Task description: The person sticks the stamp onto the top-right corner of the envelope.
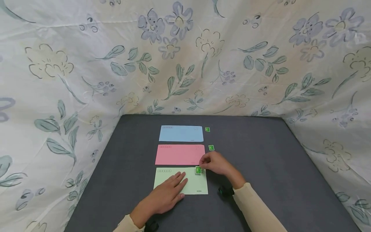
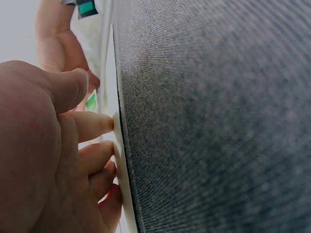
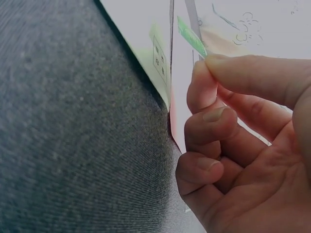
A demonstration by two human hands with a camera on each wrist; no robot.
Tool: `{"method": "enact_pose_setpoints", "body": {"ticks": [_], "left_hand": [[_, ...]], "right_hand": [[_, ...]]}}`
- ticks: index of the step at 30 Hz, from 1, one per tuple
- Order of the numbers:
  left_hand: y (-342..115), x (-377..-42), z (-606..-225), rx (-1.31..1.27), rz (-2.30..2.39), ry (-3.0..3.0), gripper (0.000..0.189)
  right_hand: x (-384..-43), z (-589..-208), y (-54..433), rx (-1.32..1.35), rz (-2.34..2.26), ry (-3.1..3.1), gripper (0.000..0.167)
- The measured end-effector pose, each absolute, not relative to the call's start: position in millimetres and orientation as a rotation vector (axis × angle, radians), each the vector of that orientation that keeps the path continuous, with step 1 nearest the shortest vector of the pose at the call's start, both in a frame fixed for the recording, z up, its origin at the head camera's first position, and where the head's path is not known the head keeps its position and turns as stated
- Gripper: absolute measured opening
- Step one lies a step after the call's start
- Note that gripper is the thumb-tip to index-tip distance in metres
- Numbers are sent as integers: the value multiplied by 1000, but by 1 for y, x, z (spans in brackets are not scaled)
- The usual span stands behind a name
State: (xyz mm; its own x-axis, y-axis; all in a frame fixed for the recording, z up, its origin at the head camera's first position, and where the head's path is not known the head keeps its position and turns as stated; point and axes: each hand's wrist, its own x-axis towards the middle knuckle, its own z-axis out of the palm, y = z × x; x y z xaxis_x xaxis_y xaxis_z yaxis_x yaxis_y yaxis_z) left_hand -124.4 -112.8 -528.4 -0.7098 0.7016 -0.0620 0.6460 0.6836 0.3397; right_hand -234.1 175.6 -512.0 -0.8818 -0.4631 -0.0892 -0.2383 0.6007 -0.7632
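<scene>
A green stamp [image 1: 198, 170] is pinched between the thumb and forefinger of my right hand [image 1: 214, 162], over the upper right corner of the light green envelope [image 1: 194, 185]. In the right wrist view the stamp [image 3: 191, 37] stands tilted above the paper, held by one edge, and a small printed box shows on the envelope [image 3: 154, 53] below it. My left hand [image 1: 166, 196] rests on the same envelope with its fingers spread. Seen from the left wrist, the fingertips of the left hand [image 2: 58, 141] touch the envelope's edge.
Behind the green envelope lie a pink envelope [image 1: 179, 155] and a blue envelope [image 1: 181, 134], in a column. One green stamp [image 1: 211, 148] lies beside the pink one, another stamp [image 1: 207, 129] beside the blue. Flowered cloth [image 1: 185, 64] hangs around the dark grey table [image 1: 130, 151].
</scene>
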Motion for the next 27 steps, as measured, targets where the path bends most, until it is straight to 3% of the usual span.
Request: {"method": "enact_pose_setpoints", "body": {"ticks": [27], "left_hand": [[-112, -123, -526, 1053, 443, 2686, 61]], "right_hand": [[-235, -515, 168, -599, -1125, 2551, 10]]}}
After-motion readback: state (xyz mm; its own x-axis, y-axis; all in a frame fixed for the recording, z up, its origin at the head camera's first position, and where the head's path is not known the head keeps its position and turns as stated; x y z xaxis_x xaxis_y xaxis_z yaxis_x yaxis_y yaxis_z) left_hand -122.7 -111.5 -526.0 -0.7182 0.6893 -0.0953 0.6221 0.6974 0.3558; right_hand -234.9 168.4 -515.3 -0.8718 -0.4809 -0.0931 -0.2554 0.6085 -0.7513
